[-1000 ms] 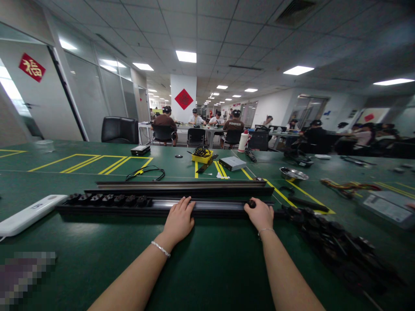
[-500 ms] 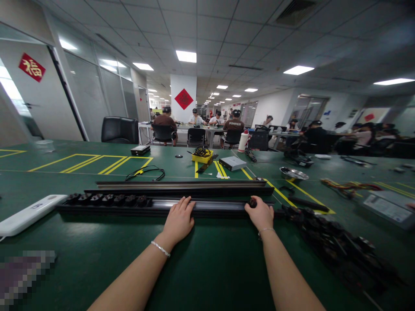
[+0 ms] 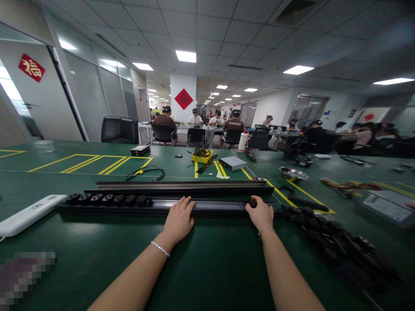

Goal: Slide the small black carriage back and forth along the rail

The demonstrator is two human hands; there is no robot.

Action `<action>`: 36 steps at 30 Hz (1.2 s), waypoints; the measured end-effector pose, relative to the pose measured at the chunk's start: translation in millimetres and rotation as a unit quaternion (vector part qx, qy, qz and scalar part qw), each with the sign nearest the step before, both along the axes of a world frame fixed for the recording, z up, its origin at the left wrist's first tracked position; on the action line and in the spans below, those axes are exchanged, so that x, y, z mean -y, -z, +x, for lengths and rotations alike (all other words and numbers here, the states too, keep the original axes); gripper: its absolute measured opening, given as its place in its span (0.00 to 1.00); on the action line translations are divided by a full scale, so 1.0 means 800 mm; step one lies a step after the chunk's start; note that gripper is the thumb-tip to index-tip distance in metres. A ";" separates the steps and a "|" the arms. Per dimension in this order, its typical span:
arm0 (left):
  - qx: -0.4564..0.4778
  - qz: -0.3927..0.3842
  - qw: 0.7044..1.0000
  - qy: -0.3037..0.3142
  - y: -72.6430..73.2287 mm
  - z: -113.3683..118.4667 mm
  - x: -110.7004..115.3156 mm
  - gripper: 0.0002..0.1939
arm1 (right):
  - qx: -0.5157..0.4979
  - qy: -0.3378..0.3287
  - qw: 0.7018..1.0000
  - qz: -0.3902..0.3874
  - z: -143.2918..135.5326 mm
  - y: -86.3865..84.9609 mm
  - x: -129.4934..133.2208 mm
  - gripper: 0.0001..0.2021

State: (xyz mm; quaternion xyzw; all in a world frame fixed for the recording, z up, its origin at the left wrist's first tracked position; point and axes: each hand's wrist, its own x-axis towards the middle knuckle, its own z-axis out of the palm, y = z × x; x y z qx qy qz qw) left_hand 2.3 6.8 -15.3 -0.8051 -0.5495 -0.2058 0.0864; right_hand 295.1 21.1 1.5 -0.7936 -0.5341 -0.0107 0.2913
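Note:
A long black rail [image 3: 223, 207] lies across the green table, with several dark round modules [image 3: 119, 200] in a row along its left part. My left hand [image 3: 179, 219] rests on the rail's middle, its fingers together over the channel. Near the rail's right end, my right hand [image 3: 262, 214] pinches a small black part [image 3: 252, 202] between thumb and fingers, at the channel. Just behind the rail are more long dark strips [image 3: 184, 185]. To the right of my right hand sits a pile of black modules [image 3: 337, 242].
A white power strip [image 3: 32, 215] lies at the left. Farther back are a coiled black cable [image 3: 145, 172], a yellow box [image 3: 202, 156], a grey box [image 3: 232, 163] and a metal bowl [image 3: 293, 173]. A grey metal unit [image 3: 389, 205] is at the right.

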 end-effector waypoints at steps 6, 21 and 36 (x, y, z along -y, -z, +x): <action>0.001 -0.006 1.000 0.000 -0.002 0.000 0.001 0.25 | 0.004 0.005 1.000 0.005 0.004 0.005 -0.002 0.20; -0.004 -0.006 1.000 -0.001 -0.001 0.000 0.000 0.26 | 0.000 0.014 1.000 0.010 0.001 0.000 0.005 0.19; 0.000 0.007 1.000 0.006 0.005 -0.001 -0.003 0.25 | -0.002 0.026 1.000 -0.006 0.005 0.003 0.001 0.20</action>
